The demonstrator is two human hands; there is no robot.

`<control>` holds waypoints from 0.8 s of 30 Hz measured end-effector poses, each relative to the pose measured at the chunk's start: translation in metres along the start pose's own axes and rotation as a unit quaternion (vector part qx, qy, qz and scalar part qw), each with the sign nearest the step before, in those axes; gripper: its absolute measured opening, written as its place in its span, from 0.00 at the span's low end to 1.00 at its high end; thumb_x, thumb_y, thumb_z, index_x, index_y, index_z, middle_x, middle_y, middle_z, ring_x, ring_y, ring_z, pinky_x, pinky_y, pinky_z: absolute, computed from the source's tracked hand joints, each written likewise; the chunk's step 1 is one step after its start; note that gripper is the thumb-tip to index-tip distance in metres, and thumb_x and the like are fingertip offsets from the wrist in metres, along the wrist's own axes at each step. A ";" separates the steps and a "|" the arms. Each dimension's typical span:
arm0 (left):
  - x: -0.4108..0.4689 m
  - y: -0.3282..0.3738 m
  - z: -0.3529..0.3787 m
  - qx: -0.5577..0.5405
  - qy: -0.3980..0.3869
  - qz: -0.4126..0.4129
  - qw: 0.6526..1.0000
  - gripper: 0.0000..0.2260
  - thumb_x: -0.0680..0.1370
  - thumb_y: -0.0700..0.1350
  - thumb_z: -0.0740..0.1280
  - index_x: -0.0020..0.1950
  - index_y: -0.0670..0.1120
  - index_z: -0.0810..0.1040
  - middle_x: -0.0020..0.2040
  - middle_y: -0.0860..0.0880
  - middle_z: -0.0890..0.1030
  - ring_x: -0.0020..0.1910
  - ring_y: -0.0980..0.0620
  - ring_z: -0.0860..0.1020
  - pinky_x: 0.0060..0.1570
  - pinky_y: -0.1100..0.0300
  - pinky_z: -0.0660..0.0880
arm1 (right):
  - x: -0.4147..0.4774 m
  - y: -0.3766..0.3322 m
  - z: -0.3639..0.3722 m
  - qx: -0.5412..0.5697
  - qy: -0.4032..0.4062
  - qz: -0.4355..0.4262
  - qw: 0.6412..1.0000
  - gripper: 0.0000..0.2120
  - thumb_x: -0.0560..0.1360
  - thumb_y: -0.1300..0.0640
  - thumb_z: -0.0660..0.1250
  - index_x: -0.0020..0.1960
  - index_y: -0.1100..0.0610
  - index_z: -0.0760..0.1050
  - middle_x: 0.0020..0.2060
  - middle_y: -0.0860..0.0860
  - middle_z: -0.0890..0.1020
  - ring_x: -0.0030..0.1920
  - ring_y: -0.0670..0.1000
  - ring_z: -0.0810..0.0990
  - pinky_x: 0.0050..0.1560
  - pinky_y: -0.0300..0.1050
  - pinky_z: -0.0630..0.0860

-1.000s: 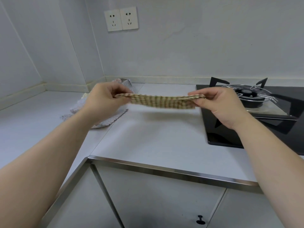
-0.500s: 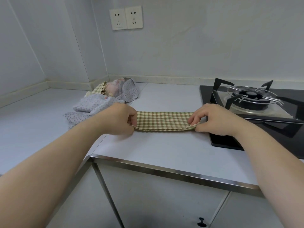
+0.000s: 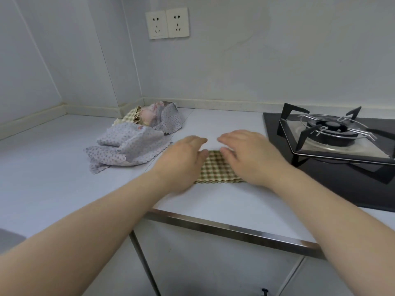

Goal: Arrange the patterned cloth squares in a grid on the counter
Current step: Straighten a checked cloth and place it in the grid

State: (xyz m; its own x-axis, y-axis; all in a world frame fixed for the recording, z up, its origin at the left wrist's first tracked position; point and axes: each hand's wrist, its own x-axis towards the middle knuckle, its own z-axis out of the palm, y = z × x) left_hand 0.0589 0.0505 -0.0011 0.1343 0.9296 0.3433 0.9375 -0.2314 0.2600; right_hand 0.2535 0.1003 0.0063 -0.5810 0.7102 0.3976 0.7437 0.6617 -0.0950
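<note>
A green-and-cream checked cloth square [image 3: 215, 167] lies flat on the white counter [image 3: 213, 201], just left of the stove. My left hand [image 3: 183, 159] lies flat over its left part, fingers straight. My right hand [image 3: 250, 154] presses flat on its right part, fingers stretched forward. Both hands cover most of the cloth; only its middle strip and near scalloped edge show. A heap of other cloth squares [image 3: 132, 144], lilac dotted ones on top with a pink and a checked one behind, sits in the counter's corner to the left.
A black gas stove [image 3: 333, 142] with a metal pot stand fills the counter's right side. A steel trim [image 3: 230, 228] runs along the counter's front edge above white cupboard doors. Two wall sockets [image 3: 167, 23] hang above.
The checked cloth came down from the air onto the counter. Both hands let go of its ends and now lie flat on top of it, closer together.
</note>
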 end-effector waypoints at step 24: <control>0.016 -0.030 -0.013 0.160 -0.229 -0.157 0.947 0.21 0.87 0.48 0.44 0.80 0.46 0.59 0.57 0.40 0.77 0.57 0.41 0.78 0.55 0.46 0.77 | -0.008 0.019 0.015 -0.063 -0.204 0.242 0.947 0.24 0.85 0.52 0.42 0.81 0.47 0.54 0.76 0.56 0.67 0.76 0.60 0.61 0.77 0.62 0.55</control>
State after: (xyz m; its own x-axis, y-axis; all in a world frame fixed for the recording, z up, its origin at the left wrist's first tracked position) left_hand 0.0290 0.0687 0.0085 -0.1117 0.9821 -0.1517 0.9937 0.1087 -0.0276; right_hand 0.2669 0.1110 -0.0127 -0.2227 0.9735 -0.0527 0.9740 0.2198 -0.0554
